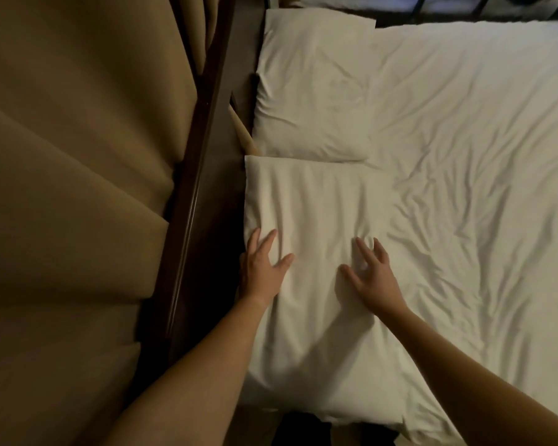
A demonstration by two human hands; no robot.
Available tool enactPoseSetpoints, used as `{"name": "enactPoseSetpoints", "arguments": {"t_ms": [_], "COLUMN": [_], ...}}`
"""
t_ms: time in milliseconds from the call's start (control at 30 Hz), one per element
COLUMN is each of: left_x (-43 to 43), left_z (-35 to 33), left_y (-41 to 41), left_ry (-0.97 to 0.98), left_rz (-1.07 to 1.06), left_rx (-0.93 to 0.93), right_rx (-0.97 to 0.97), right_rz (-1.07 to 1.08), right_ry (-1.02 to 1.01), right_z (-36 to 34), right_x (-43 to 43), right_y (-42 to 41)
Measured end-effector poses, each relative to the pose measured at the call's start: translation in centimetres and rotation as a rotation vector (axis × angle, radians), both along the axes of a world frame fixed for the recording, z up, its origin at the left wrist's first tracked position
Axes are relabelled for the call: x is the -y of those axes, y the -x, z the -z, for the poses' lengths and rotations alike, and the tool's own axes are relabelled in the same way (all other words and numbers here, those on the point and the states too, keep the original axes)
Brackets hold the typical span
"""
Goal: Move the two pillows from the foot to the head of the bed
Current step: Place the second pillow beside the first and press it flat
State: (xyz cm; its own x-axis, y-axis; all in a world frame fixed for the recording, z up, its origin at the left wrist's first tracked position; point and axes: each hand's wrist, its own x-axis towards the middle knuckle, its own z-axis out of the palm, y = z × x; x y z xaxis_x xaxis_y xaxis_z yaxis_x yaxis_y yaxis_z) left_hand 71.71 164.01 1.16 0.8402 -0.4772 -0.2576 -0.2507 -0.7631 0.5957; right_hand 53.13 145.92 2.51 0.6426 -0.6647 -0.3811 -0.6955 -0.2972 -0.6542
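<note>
Bed (480,188): fills the right of the view, covered by a white, heavily creased sheet. Curtain (71,188): tan, in deep folds, fills the left. Rail (190,201): dark wood, runs between curtain and bed along the bed's left edge. Near pillow (316,204): white, lies flat on the bed against that left edge, its cover wrinkled in lengthwise ridges; its near end overhangs or reaches the bed's lower corner, exact limit unclear in the dim light. Far pillow (310,88): white, lies on the same edge directly beyond the near one, the two ends touching or just overlapping; its far end lies close to dark metal bars (448,8) at the top of the view. Left hand (261,268): palm down on the near pillow's left border, fingers spread wide, nothing gripped. Right hand (372,278): palm down on the same pillow toward its right side, fingers spread and slightly curled, pressing a shallow dent in the cover, holding nothing. Both forearms are bare and enter from the bottom of the view.
</note>
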Motion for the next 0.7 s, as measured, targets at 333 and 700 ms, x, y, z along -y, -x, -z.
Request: {"name": "enactPoseSetpoints", "arguments": {"t_ms": [333, 700], "left_x": [0.2, 4.6], "left_z": [7.3, 10.3], "left_y": [-2.4, -3.2], "left_ry": [-0.166, -0.114], "left_rz": [0.013, 0.255], "left_rx": [-0.074, 0.197], "right_rx": [-0.288, -0.197], "right_rz": [-0.128, -0.265], "right_ry": [0.082, 0.259], "right_z": [7.2, 9.8], "right_x": [1.3, 0.6], "right_y": [-2.1, -10.2]}}
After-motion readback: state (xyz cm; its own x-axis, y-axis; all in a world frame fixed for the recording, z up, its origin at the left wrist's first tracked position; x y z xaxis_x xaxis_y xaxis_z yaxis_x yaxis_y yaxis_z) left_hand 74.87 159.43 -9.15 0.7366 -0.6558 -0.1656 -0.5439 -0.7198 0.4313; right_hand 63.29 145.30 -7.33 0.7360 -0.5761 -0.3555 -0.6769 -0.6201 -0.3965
